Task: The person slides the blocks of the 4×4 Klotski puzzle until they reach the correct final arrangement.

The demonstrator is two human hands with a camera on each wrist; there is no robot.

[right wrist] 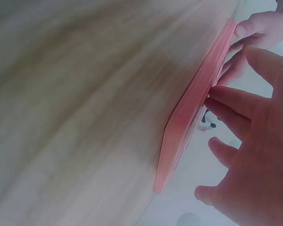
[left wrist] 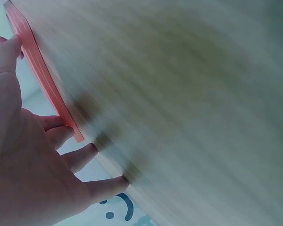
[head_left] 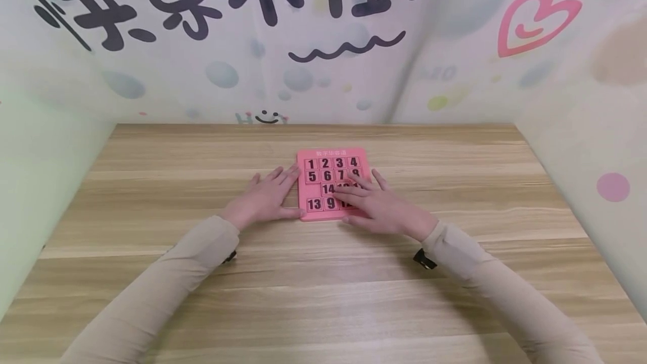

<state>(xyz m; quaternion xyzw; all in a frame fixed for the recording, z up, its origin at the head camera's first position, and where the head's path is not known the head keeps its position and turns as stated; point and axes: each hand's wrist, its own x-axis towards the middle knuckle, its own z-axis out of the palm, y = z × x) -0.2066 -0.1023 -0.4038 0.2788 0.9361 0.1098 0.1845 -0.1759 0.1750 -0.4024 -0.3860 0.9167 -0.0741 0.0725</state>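
The left hand (head_left: 265, 198), grip wide, is steadying the puzzle (head_left: 318, 216) at twelve o'clock on the bench (head_left: 313, 285) while the right hand (head_left: 381, 208), also wide, is apparently sliding tiles (head_left: 327, 176), the nine-o'clock gap (head_left: 313, 190) seemingly calling for a neighbour.

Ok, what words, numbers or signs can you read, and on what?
Pink board: "数字华容道".
Number tiles: "1 2 3 4", "5 6 7", "14", "13 9"; others partly hidden by the right hand.
Wall: "快乐不倒!", top cropped.
Wall, low: "H", smiley, "Y".
Wall, right: heart; faint marks unreadable.
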